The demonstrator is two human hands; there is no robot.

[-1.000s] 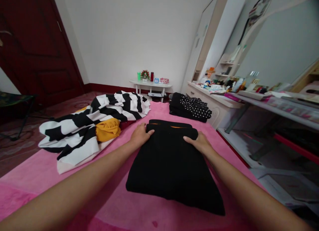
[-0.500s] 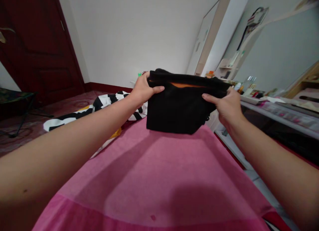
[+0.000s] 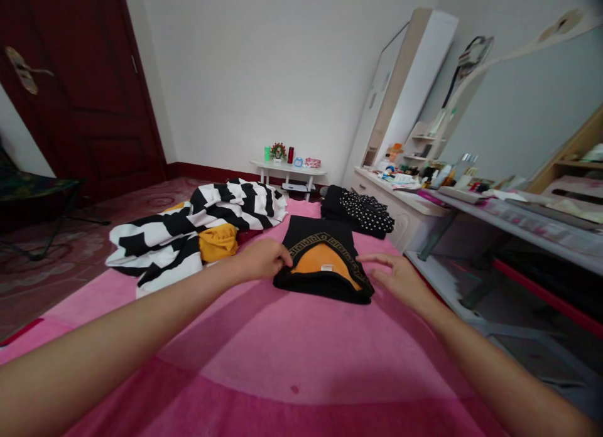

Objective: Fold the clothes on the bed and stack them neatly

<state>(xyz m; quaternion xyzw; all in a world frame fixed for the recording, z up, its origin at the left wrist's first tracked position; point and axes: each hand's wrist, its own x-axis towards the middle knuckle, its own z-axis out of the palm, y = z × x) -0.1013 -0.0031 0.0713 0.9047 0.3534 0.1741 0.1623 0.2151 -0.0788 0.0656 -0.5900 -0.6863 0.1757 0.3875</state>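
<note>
A folded black top (image 3: 323, 226) lies flat on the pink bedspread (image 3: 301, 343). Its neckline faces me, trimmed with a gold key pattern around an orange lining with a small white label. At the left edge of the neckline, my left hand (image 3: 266, 259) has its fingers curled and pinched on the fabric. My right hand (image 3: 398, 279) is on the other side, thumb and fingers apart, with the index fingertip at or very near the top's right edge.
Black-and-white patterned cloth (image 3: 226, 205) is heaped at the left with a mustard-yellow piece (image 3: 218, 242). Folded dark clothes (image 3: 362, 211), partly white-dotted, sit at the bed's far right. A cluttered dressing table (image 3: 409, 198) stands to the right; a small white table (image 3: 287, 168) is by the wall.
The black top has gone from being held up in both hands to lying on the bed, neckline towards me. My right hand has loosened its grip and spread its fingers.
</note>
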